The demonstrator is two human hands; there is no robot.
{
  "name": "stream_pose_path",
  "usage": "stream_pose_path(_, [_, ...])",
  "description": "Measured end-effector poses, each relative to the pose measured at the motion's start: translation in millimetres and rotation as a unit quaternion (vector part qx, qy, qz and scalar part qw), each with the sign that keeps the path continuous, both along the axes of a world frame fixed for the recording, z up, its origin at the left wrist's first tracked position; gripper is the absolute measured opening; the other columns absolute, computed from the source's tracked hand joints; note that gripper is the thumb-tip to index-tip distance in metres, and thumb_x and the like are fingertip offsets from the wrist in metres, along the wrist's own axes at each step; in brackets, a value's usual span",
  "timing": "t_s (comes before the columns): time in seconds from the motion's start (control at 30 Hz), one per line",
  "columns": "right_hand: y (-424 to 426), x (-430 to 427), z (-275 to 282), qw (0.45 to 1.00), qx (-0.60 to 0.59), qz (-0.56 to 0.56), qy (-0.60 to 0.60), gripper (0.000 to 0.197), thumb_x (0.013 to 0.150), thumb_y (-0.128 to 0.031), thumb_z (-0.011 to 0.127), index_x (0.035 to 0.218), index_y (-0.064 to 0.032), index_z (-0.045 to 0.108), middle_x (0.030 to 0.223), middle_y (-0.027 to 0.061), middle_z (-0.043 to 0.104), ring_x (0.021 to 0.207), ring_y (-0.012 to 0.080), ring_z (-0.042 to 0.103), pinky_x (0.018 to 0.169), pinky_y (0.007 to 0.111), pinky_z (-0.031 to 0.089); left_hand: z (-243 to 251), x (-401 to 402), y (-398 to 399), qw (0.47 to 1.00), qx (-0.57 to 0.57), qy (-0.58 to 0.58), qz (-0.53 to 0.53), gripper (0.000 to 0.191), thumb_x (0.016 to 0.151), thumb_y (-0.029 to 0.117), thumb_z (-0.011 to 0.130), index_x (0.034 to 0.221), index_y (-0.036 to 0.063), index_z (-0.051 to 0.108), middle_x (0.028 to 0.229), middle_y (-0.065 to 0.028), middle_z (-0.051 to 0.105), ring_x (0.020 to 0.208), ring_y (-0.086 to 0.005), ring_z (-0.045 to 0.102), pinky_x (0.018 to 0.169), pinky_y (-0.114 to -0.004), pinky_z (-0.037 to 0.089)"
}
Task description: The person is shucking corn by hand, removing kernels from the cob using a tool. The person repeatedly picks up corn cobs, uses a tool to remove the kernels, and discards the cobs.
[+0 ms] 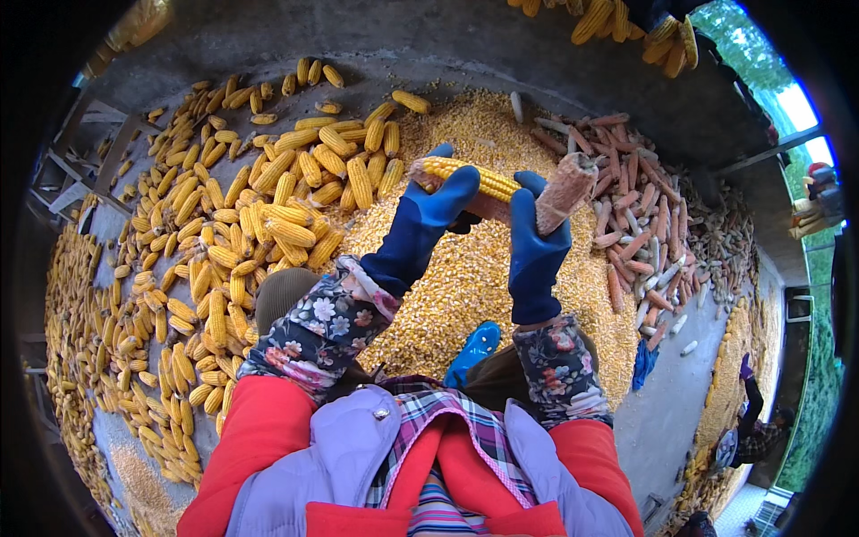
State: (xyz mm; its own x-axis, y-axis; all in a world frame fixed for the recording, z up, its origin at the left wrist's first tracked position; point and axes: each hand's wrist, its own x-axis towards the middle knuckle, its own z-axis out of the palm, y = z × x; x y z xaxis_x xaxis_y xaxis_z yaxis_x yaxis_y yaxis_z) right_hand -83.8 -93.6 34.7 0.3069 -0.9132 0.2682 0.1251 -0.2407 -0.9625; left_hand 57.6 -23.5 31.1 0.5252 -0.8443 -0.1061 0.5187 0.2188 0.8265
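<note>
My left hand (439,194), in a blue coated work glove, grips one end of a partly shelled corn ear (473,176). Yellow kernels cover its upper side, while bare reddish cob shows at the left end and underneath. At the other end, my right hand (537,215), gloved alike, holds the ear too. A bare pinkish cob (568,191) with a broken end is also held in the right hand, slanting up to the right. Below both hands spreads a heap of loose yellow kernels (443,288).
Whole corn ears (282,201) lie piled on the left. Bare cobs (644,208) are heaped at right on the concrete floor (661,403). A blue cloth (645,362) lies near them. A blue boot (474,352) rests among the kernels. Another person (755,429) is at far right.
</note>
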Motion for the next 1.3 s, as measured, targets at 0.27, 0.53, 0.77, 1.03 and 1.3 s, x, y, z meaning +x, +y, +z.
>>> stream_pose_path(0.27, [-22.5,-20.0,-10.5,0.991,-0.049,0.084,0.091,0.032,0.1,-0.004,0.06,0.132,0.0001,0.06,0.117,0.0122,0.072,0.105,0.0198,0.07,0.092,0.036,0.056,-14.1,-5.9,1.9,0.983,-0.032,-0.164,-0.076,0.075,0.093,0.014,0.079,0.153,0.0022,0.035,0.124,-0.0075,0.064,0.107,-0.0169,0.066,0.087,-0.031,0.057])
stream_pose_path(0.53, [-15.4,-12.3,-1.1,0.986,0.06,0.144,0.056,0.029,0.096,-0.008,0.07,0.124,0.0,0.065,0.105,0.0073,0.073,0.095,0.0151,0.07,0.079,0.031,0.056,-22.0,-16.7,4.9,0.963,-0.049,-0.224,-0.14,0.063,0.096,0.011,0.074,0.148,0.0005,0.04,0.134,-0.0101,0.058,0.124,-0.0175,0.058,0.104,-0.034,0.05])
stream_pose_path(0.77, [-37.2,-21.8,15.9,0.988,0.098,0.116,-0.038,0.043,0.106,-0.028,0.059,0.137,0.0007,0.061,0.136,0.0133,0.066,0.124,0.0254,0.064,0.108,0.041,0.049,-20.8,-7.6,7.0,0.923,0.112,-0.36,-0.076,0.044,0.088,0.021,0.081,0.12,0.0019,0.058,0.103,-0.0049,0.066,0.094,-0.014,0.063,0.083,-0.032,0.053])
stream_pose_path(1.03, [-33.1,-10.9,22.8,0.956,0.178,0.185,-0.142,0.044,0.102,-0.025,0.066,0.137,0.001,0.061,0.131,0.0134,0.067,0.117,0.0209,0.065,0.104,0.036,0.05,-26.2,-29.6,15.2,0.871,0.159,-0.461,-0.062,0.067,0.083,0.038,0.082,0.133,0.0008,0.055,0.109,-0.0229,0.071,0.098,-0.0365,0.072,0.084,-0.042,0.057])
stream_pose_path(1.3, [-24.5,7.8,1.5,0.982,0.168,0.066,-0.058,0.037,0.101,-0.024,0.067,0.125,0.0042,0.067,0.11,0.0154,0.074,0.099,0.023,0.071,0.09,0.035,0.056,-37.5,-33.3,19.6,0.842,0.187,-0.492,-0.121,0.059,0.084,0.034,0.083,0.126,0.0005,0.057,0.102,-0.019,0.072,0.091,-0.0308,0.073,0.079,-0.042,0.057])
